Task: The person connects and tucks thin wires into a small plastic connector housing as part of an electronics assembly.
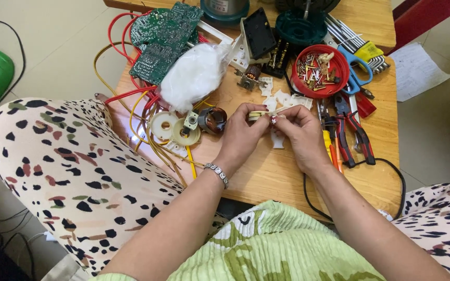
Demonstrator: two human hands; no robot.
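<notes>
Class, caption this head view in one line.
Both hands pinch a small white plastic part above a cluttered wooden table.

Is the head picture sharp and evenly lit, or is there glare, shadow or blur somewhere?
Head view: soft, even daylight; only faint shadows under the hands on the table. The white bag is overexposed, with detail lost. The left hand, right hand and the small white part between them are slightly soft. Edges bend a little, wide-lens distortion.
</notes>
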